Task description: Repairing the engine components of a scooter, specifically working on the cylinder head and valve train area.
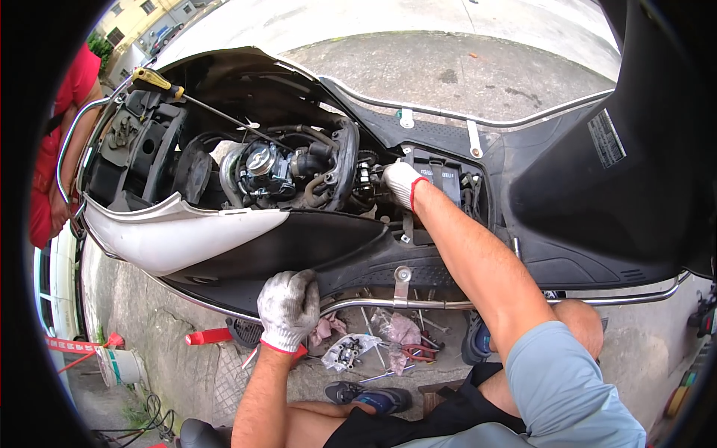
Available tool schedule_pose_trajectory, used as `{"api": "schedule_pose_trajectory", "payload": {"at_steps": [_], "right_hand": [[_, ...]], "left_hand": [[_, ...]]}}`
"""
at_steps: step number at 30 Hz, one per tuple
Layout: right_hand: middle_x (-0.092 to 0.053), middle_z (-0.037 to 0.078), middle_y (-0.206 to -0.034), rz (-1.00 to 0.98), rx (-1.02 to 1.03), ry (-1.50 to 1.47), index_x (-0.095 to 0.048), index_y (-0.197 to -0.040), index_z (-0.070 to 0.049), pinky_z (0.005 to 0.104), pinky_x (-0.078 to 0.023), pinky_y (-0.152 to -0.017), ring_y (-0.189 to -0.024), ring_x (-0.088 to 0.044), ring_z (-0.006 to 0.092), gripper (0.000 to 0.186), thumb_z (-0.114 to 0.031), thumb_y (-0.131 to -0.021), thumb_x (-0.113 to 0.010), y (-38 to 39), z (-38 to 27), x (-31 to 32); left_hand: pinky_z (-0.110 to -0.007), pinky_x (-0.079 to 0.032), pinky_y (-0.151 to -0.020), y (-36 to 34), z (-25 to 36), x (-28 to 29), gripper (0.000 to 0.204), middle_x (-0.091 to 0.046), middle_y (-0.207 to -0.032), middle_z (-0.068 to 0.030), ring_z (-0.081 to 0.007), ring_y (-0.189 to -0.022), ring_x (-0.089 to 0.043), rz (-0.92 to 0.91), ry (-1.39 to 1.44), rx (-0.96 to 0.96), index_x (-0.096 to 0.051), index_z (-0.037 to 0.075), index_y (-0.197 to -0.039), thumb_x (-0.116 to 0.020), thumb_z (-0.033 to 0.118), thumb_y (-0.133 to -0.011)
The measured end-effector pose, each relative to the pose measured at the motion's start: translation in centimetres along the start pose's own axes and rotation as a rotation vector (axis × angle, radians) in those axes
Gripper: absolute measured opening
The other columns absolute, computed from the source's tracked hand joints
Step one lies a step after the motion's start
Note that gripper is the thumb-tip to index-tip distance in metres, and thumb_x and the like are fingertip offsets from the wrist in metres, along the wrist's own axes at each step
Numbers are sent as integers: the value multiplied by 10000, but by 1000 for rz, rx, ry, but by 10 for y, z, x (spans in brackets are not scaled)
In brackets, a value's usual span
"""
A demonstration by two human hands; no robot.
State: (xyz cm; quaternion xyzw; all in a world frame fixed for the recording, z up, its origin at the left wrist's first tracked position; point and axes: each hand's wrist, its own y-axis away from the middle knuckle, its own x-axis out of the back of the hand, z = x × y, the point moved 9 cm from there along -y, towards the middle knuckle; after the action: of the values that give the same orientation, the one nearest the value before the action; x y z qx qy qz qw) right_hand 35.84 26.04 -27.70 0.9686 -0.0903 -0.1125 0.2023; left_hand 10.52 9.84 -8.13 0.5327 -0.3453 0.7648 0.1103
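A scooter with its body opened lies across the view, its engine bay showing a round-topped carburetor (260, 160) among black hoses. My right hand (403, 184), in a white glove with a red cuff, reaches into the opening between a metal fitting (364, 176) and the battery (441, 175). Its fingers are curled and partly hidden, so what they grip cannot be made out. My left hand (289, 305), in a soiled white glove, is closed at the chrome side rail (351, 302). Whether it grips the rail or something small is hidden.
A yellow-handled screwdriver (158, 82) lies across the bay's rear. Below the rail are pink rags (399, 328), a plastic bag with metal parts (349, 352), red-handled pliers (418, 351) and a red bottle (209, 337). Someone in red (67, 127) stands at far left; a bucket (121, 366) stands lower left.
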Motion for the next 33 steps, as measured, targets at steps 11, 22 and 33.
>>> {"api": "schedule_pose_trajectory", "payload": {"at_steps": [11, 22, 33], "right_hand": [[-727, 235, -1002, -208, 393, 1261, -743, -1009, -15, 435, -546, -821, -1011, -696, 387, 363, -292, -1006, -509, 3, -16, -15], [-711, 266, -1048, 163, 220, 1185, -771, -959, -14, 441, -558, -886, -1029, -692, 407, 334, -289, -841, -622, 9, -46, 12], [-701, 309, -973, 260, 272, 1118, -740, -949, 57, 449, -545, -889, -1012, -690, 427, 358, -226, -796, -585, 28, -87, 34]], "left_hand": [[-449, -529, -695, -2, 3, 1, 173, -664, -810, -117, -333, -745, -647, 21, 7, -18, -689, 90, -955, -715, 85, -784], [-455, -522, -676, -6, 9, 2, 170, -654, -808, -131, -358, -743, -642, 24, 33, -30, -676, 74, -946, -693, 19, -786], [-455, -514, -681, -3, 5, 2, 155, -650, -804, -125, -354, -745, -638, 34, 41, -36, -670, 83, -940, -689, 32, -795]]}}
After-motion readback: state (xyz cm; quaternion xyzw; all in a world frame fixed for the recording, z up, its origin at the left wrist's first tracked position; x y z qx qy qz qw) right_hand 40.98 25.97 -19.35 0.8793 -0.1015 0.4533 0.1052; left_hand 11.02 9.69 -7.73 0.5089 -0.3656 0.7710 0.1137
